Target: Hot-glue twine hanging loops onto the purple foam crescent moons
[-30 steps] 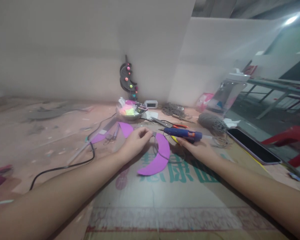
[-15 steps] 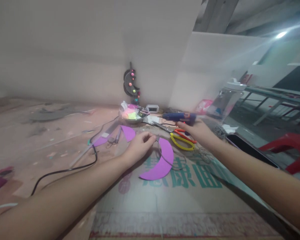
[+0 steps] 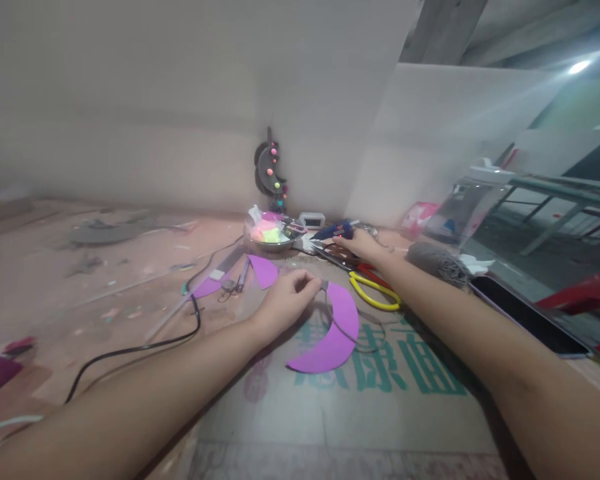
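Note:
My left hand (image 3: 291,297) is closed in a pinch at the upper tip of a purple crescent (image 3: 347,323), which lies on the printed cardboard (image 3: 380,413). A strand of grey yarn (image 3: 331,313) runs from that tip and loops across the crescent. Farther back, my right hand (image 3: 364,245) is wrapped around a blue glue gun (image 3: 333,231), low over the table beside the bowl; a small red light glows on it. Scissors (image 3: 375,293) with yellow and red handles lie just in front of my right hand.
A metal bowl (image 3: 275,245) of colourful bits stands at the back, with a decorated grey crescent (image 3: 269,170) behind it. A ball of grey yarn (image 3: 433,262), a phone (image 3: 527,313) and a clear plastic jar (image 3: 465,207) are on the right. A black cord (image 3: 145,347) crosses the left.
My right hand has moved the glue gun back and down, closer to the bowl. My left hand keeps its pinch at the crescent's tip. The view has shifted slightly.

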`<action>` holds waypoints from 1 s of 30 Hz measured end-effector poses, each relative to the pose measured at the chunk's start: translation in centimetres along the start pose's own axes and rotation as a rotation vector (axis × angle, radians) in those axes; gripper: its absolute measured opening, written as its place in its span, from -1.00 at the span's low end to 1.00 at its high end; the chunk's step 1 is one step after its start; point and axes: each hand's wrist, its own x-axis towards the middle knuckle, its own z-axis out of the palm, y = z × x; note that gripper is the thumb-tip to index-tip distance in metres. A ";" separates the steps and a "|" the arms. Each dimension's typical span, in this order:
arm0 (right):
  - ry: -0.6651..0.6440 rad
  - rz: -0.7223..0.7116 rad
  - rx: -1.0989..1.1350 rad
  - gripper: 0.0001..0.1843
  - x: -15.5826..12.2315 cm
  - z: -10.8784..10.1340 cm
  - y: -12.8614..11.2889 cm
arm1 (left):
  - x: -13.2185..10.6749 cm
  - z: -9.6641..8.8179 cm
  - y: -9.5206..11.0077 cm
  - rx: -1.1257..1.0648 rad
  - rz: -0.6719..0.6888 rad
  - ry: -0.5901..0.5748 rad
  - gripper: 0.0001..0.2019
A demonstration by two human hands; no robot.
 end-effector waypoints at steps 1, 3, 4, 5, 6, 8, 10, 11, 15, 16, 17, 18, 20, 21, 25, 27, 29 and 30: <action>0.014 -0.008 -0.007 -0.66 -0.1 -0.2 0.2 | 0.0 0.0 0.0 -0.008 -0.001 0.000 -0.74; 0.059 -0.020 -0.021 -0.55 -0.9 -0.8 0.6 | 0.1 0.0 -0.1 -0.023 0.002 0.001 -0.74; 0.086 -0.022 -0.027 -0.49 -1.5 -1.1 0.8 | 0.1 0.0 -0.2 -0.029 0.006 0.005 -0.73; 0.122 -0.030 -0.031 -0.45 -2.2 -1.5 1.0 | 0.1 0.0 -0.3 -0.035 0.009 0.009 -0.73; 0.173 -0.052 -0.036 -0.43 -3.1 -2.0 1.1 | 0.2 0.0 -0.4 -0.044 0.010 0.013 -0.73; 0.284 -0.131 -0.051 -0.47 -5.4 -3.0 0.8 | 0.3 0.0 -0.6 -0.060 0.011 0.023 -0.72; 0.322 -0.223 -0.082 -0.65 -8.0 -4.2 -0.3 | 0.4 -0.1 -0.7 -0.069 0.012 0.034 -0.72; 0.247 -0.250 -0.102 -0.72 -9.5 -4.7 -1.1 | 0.4 -0.1 -0.7 -0.069 0.014 0.038 -0.72; -0.247 -0.237 -0.139 -0.65 -14.5 -5.9 -4.0 | 0.4 -0.4 -0.5 -0.074 0.021 0.076 -0.72; -0.327 -0.210 -0.091 -0.68 -15.4 -5.8 -4.4 | 0.3 -0.4 -0.4 -0.081 0.022 0.091 -0.72; -0.417 -0.167 -0.025 -0.69 -16.0 -5.7 -4.6 | 0.3 -0.5 -0.4 -0.088 0.022 0.108 -0.71; -0.514 -0.110 0.055 -0.67 -16.4 -5.4 -4.7 | 0.3 -0.5 -0.3 -0.095 0.019 0.125 -0.71; -0.741 0.011 0.205 -0.63 -16.6 -5.1 -4.6 | 0.3 -0.6 -0.3 -0.099 0.004 0.149 -0.71; -0.829 0.056 0.248 -0.63 -16.5 -5.0 -4.5 | 0.3 -0.6 -0.3 -0.097 -0.005 0.155 -0.71; -0.749 -0.017 0.202 -0.70 -15.6 -5.6 -4.2 | 0.4 -0.4 -0.4 -0.058 -0.015 0.107 -0.73; -0.584 -0.099 0.222 -0.72 -15.2 -5.9 -4.0 | 0.3 -0.3 -0.4 -0.009 -0.015 0.062 -0.74; -0.418 -0.131 0.288 -0.74 -14.8 -5.9 -3.6 | 0.3 -0.2 -0.3 0.038 -0.012 0.020 -0.73; -0.328 -0.141 0.312 -0.75 -14.6 -5.8 -3.3 | 0.2 -0.2 -0.3 0.054 -0.009 -0.001 -0.72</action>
